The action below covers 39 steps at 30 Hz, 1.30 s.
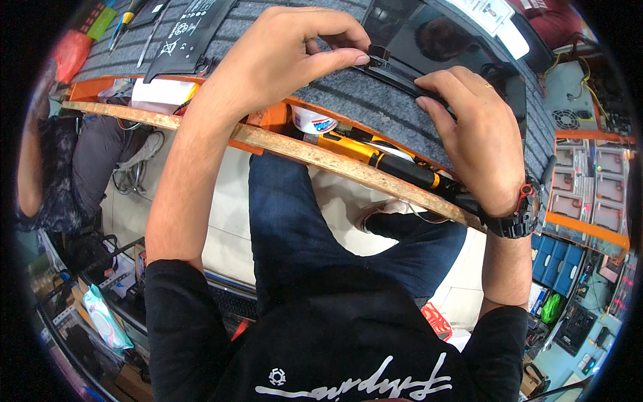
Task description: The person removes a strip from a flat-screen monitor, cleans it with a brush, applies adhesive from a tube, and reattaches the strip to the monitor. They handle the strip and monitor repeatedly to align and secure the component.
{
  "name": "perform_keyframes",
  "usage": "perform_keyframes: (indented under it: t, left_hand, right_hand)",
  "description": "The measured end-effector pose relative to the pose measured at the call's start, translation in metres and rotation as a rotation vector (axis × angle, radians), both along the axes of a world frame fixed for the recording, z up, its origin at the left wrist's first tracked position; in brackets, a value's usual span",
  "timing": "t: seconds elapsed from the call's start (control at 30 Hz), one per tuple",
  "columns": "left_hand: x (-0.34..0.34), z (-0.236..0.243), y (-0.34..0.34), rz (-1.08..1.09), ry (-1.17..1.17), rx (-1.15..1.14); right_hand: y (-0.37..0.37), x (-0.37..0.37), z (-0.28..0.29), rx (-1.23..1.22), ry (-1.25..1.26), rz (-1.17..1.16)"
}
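- Black short-sleeved T-shirt (pixel 328 315), its sleeves (pixel 181 301) ending near the elbows
- Large white script lettering (pixel 402 382) across the shirt, beside a small round white emblem (pixel 276 376)
- Dark blue jeans (pixel 281 208)
- Chunky black wristwatch (pixel 517 221) with a red accent on the right wrist
- Thin gold-toned ring (pixel 489 86) on the right hand (pixel 479 127)

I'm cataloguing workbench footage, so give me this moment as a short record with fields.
Left hand: left hand pinching one end of a slim black strip between thumb and index finger
Right hand: right hand at the strip's other end, thumb and index finger near it; firmness of grip unclear
Surface: grey ridged mat
Beyond the strip: glossy black panel
Upper left: flat black pack, yellow-handled tool
Open drawer: white tub, yellow-and-black tool
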<state>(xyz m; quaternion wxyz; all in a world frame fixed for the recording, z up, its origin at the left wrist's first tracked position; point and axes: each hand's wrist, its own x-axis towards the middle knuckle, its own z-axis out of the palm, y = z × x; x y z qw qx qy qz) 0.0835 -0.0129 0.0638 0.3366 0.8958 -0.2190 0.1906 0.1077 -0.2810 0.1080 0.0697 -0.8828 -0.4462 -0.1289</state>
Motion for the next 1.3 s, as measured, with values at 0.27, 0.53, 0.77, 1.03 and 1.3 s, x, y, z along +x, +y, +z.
perform_keyframes:
  t: [0.27,0.53,0.77,1.03,1.3]
  left_hand:
    - [-0.005,0.02,-0.006,-0.046,0.105,-0.122]
    - [0.003,0.008,0.001,-0.102,0.053,-0.119]
    - [-0.005,0.02,-0.003,-0.075,0.075,-0.101]
    - [-0.001,0.013,0.001,-0.113,0.08,-0.125]
    - [0.001,0.002,0.006,-0.157,0.029,-0.102]
  right_hand:
    - [0.001,-0.004,-0.001,0.009,0.001,-0.017]
    - [0.002,-0.004,-0.002,0.022,0.013,-0.031]
    - [0.002,-0.006,-0.002,0.057,0.041,-0.042]
    - [0.003,-0.007,-0.003,0.045,0.043,-0.042]
    - [0.003,-0.005,-0.005,0.077,0.013,-0.016]
